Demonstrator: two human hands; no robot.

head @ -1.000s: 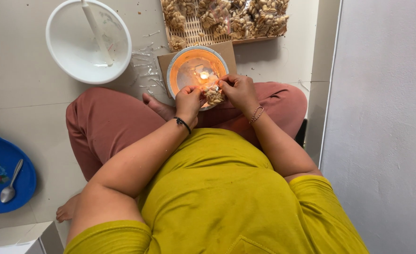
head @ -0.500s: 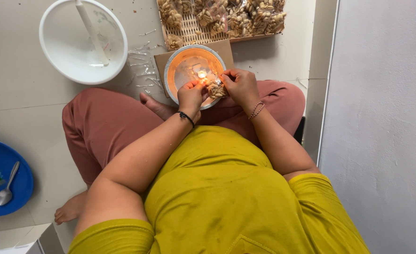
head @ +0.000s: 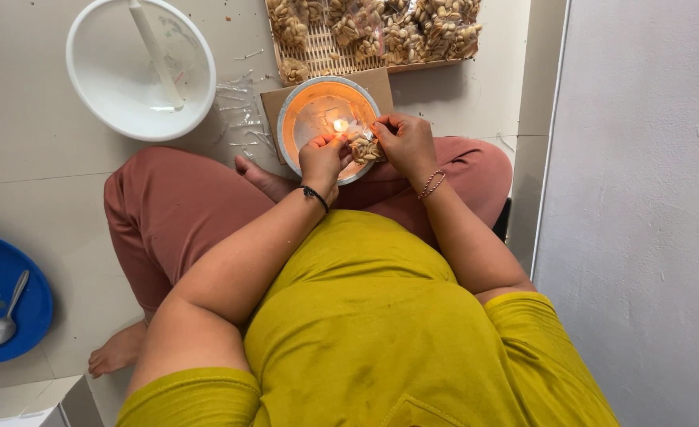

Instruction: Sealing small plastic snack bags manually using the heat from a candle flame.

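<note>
Pale cream tiled floor (head: 41, 158) with thin grout lines, scattered with small crumbs and clear plastic scraps near the top. Plain light grey wall (head: 642, 213) fills the right side, matte, faintly scuffed, meeting the floor along a narrow pale strip (head: 540, 119). Large round white plastic basin (head: 96, 95) sits on the floor at upper left. Round blue plastic plate (head: 17, 316) at the left edge, floral print, holding a metal spoon (head: 8, 312). Corner of a white box (head: 25, 407) at bottom left. Even, soft daylight, weak shadows.
</note>
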